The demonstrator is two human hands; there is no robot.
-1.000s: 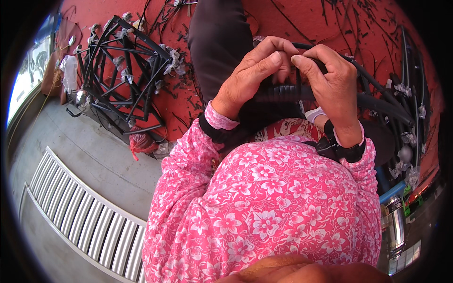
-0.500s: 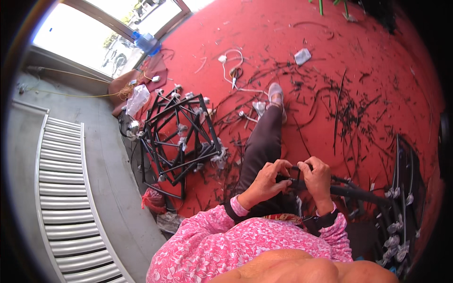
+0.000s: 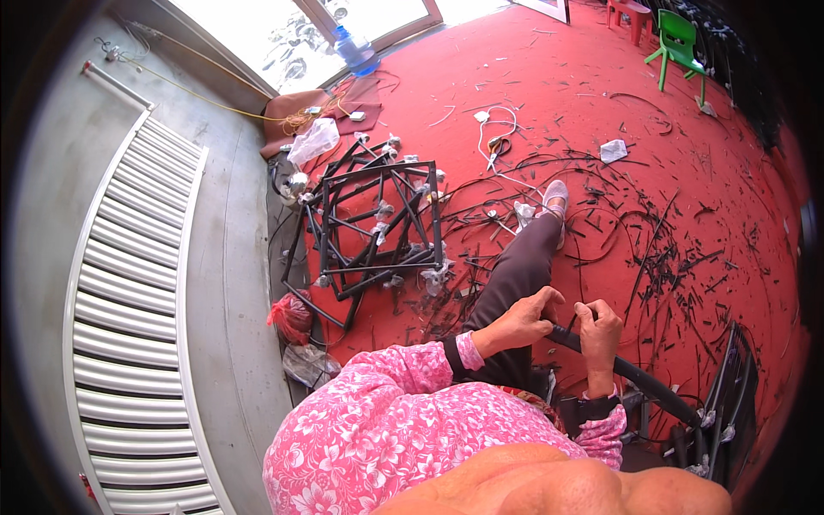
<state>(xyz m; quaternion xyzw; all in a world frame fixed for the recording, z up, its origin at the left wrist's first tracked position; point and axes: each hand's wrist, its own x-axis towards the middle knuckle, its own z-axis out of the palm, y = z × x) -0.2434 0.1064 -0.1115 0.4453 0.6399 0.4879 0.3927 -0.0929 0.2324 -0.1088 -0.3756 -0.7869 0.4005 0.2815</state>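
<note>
My left hand [image 3: 525, 321] is closed at the near end of a black tube [image 3: 639, 376], thumb and fingers pinched together there. The tube slants from this hand down to the right, toward a bundle of black frame parts. Just right of the tube's end, my right hand [image 3: 601, 336] is raised with its fingers curled and thumb pressed in. What it holds, if anything, is too small to make out. The tube passes close beside this hand. My stretched-out leg [image 3: 515, 275] lies beyond the left hand.
Welded black frames [image 3: 382, 223] with plastic-wrapped joints stand at left. Dark scraps [image 3: 669, 266] litter the red floor [image 3: 481, 77]. Scissors [image 3: 498, 148] lie by a white cord. A slatted metal rack [image 3: 129, 318] is far left; a green chair [image 3: 676, 50] stands at the far right.
The view has swung, so the surroundings sit further right and the green chair shows. My hands, close together over the tube's end before, are now slightly further apart.
</note>
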